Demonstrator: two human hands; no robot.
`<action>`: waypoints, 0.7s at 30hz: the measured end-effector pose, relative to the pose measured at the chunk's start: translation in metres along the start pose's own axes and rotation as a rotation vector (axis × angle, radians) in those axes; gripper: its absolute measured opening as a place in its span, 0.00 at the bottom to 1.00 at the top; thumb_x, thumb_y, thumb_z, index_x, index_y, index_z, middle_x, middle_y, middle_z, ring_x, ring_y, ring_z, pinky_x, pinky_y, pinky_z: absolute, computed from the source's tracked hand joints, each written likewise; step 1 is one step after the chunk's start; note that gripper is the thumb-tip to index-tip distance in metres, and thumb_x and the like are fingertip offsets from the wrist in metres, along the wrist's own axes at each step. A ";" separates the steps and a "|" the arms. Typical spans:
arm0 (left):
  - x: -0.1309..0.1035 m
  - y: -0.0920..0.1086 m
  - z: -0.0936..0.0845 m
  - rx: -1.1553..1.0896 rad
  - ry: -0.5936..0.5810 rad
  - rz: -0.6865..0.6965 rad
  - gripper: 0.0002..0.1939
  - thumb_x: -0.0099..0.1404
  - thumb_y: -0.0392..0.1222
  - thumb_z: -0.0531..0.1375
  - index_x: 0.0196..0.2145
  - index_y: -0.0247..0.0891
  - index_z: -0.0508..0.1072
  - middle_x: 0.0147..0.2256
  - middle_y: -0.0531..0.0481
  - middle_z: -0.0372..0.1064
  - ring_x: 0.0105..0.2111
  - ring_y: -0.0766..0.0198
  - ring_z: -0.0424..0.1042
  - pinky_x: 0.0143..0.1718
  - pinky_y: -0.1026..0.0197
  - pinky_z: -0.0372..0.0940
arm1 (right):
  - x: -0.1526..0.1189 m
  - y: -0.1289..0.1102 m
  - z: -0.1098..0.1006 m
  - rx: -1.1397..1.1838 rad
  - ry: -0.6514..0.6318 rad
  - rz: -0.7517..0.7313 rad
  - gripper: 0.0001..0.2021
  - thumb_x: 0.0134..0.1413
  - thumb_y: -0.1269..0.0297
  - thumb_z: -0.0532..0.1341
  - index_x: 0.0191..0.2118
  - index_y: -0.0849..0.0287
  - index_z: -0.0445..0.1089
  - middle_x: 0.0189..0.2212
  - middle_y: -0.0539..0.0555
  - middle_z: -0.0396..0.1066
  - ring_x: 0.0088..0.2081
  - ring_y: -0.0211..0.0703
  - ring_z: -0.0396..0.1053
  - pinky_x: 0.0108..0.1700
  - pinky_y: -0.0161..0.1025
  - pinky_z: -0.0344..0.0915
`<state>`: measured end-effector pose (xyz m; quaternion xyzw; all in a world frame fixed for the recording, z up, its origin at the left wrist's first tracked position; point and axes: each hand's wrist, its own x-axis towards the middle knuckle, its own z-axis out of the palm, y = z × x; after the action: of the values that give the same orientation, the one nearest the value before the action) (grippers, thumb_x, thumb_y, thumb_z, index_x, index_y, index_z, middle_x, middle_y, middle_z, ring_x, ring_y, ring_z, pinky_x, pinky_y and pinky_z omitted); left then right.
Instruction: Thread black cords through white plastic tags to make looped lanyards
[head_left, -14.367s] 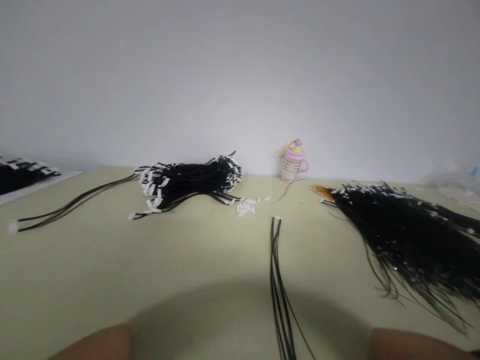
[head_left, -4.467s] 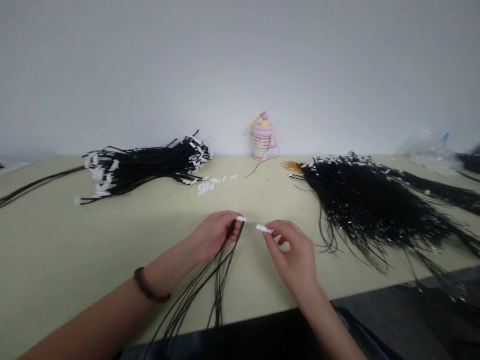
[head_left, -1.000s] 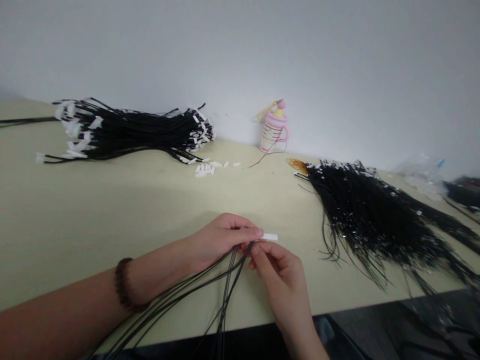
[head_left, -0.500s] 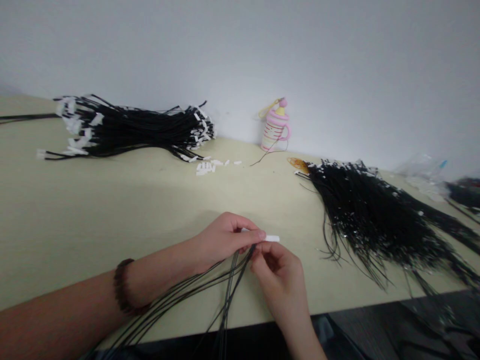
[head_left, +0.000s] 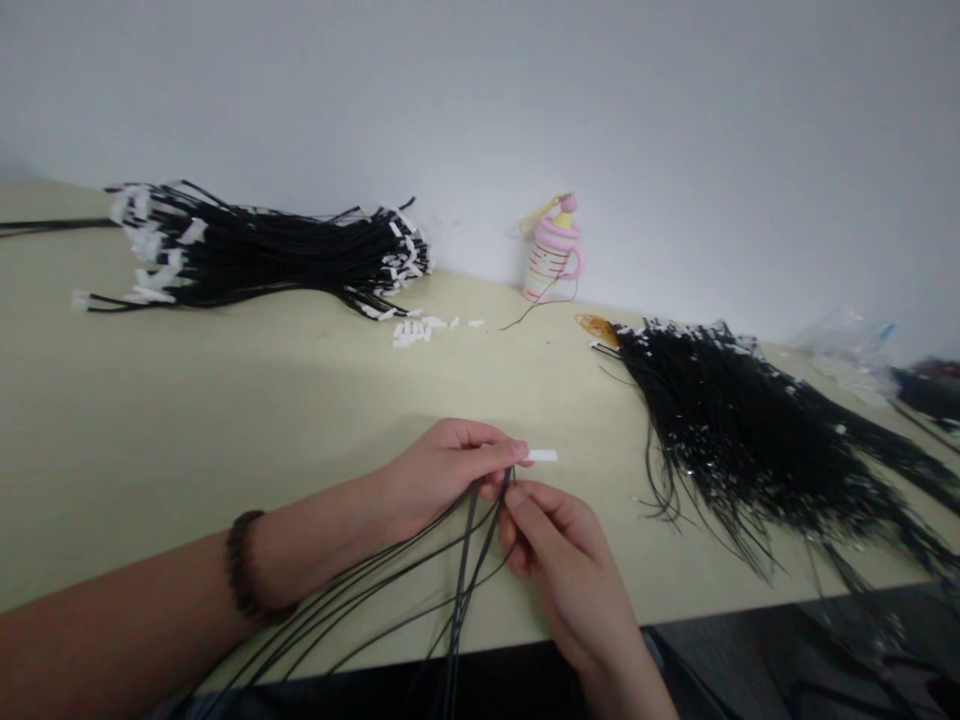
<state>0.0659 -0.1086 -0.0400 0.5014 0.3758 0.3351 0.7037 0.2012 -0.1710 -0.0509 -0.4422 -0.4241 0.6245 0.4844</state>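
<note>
Between the thumb and fingers of my left hand (head_left: 465,465) is a white plastic connector (head_left: 541,456), its free end jutting out to the right. Several thin black wires (head_left: 461,570) run from the connector down over the table's front edge. Just below it my right hand (head_left: 559,535) is closed, thumb against index finger, pinching a black wire close to the connector. The wire's tip is hidden by my fingers. A dark beaded bracelet (head_left: 247,568) circles my left wrist.
A bundle of black wires with white connectors (head_left: 277,250) lies at the back left, small loose white connectors (head_left: 412,330) beside it. A pink cup-shaped figure (head_left: 550,255) stands against the wall. At right are a large heap of black wires (head_left: 735,430) and a clear plastic bag (head_left: 844,345).
My left hand and the connector have risen slightly. My right hand has turned and moved a little below the connector, with a wire now curving out from its fingers.
</note>
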 end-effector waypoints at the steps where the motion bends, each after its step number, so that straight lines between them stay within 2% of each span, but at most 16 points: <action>1: 0.000 0.000 0.000 -0.009 -0.008 -0.014 0.14 0.56 0.48 0.64 0.26 0.33 0.73 0.18 0.56 0.60 0.19 0.71 0.55 0.21 0.66 0.50 | 0.000 0.000 0.001 0.042 -0.025 0.023 0.14 0.54 0.55 0.63 0.30 0.63 0.72 0.18 0.46 0.59 0.20 0.30 0.50 0.21 0.30 0.45; 5: 0.001 0.003 -0.001 -0.076 -0.002 0.005 0.13 0.56 0.47 0.64 0.25 0.34 0.73 0.18 0.56 0.60 0.18 0.72 0.57 0.21 0.67 0.52 | -0.002 -0.002 0.004 0.171 -0.046 0.094 0.16 0.50 0.53 0.65 0.30 0.64 0.73 0.16 0.45 0.57 0.18 0.28 0.48 0.21 0.29 0.42; 8: 0.006 0.008 -0.009 -0.099 0.071 0.079 0.12 0.57 0.46 0.64 0.26 0.32 0.75 0.17 0.56 0.60 0.19 0.73 0.56 0.22 0.69 0.52 | -0.004 -0.007 0.001 0.224 -0.095 0.146 0.15 0.50 0.54 0.66 0.28 0.65 0.73 0.13 0.44 0.55 0.16 0.26 0.46 0.20 0.29 0.39; 11: 0.013 0.019 -0.022 -0.186 0.144 0.094 0.10 0.57 0.43 0.65 0.27 0.31 0.75 0.17 0.56 0.57 0.19 0.74 0.54 0.21 0.70 0.52 | -0.010 -0.014 -0.005 0.215 -0.186 0.183 0.15 0.53 0.56 0.64 0.26 0.65 0.73 0.12 0.43 0.54 0.15 0.26 0.45 0.19 0.29 0.37; 14: 0.018 0.033 -0.038 -0.237 0.202 0.094 0.08 0.59 0.40 0.63 0.28 0.30 0.75 0.17 0.58 0.53 0.17 0.75 0.51 0.19 0.70 0.51 | -0.018 -0.022 -0.014 0.153 -0.265 0.205 0.16 0.56 0.56 0.63 0.25 0.65 0.73 0.10 0.43 0.53 0.14 0.26 0.45 0.18 0.29 0.38; 18: 0.020 0.050 -0.058 -0.258 0.280 0.087 0.09 0.62 0.37 0.59 0.26 0.29 0.74 0.18 0.59 0.47 0.16 0.75 0.49 0.18 0.71 0.49 | -0.031 -0.033 -0.026 0.084 -0.330 0.227 0.19 0.55 0.53 0.64 0.22 0.64 0.71 0.12 0.45 0.57 0.13 0.25 0.46 0.15 0.28 0.39; 21: 0.020 0.051 -0.065 -0.220 0.306 0.079 0.10 0.61 0.37 0.59 0.26 0.29 0.74 0.17 0.59 0.47 0.16 0.75 0.49 0.18 0.70 0.49 | -0.042 -0.042 -0.034 -0.156 -0.287 0.200 0.16 0.58 0.55 0.62 0.30 0.65 0.74 0.13 0.45 0.57 0.15 0.25 0.49 0.17 0.27 0.43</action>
<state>0.0145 -0.0479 -0.0090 0.3790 0.4196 0.4737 0.6752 0.2493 -0.2013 -0.0132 -0.4249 -0.4898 0.6914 0.3187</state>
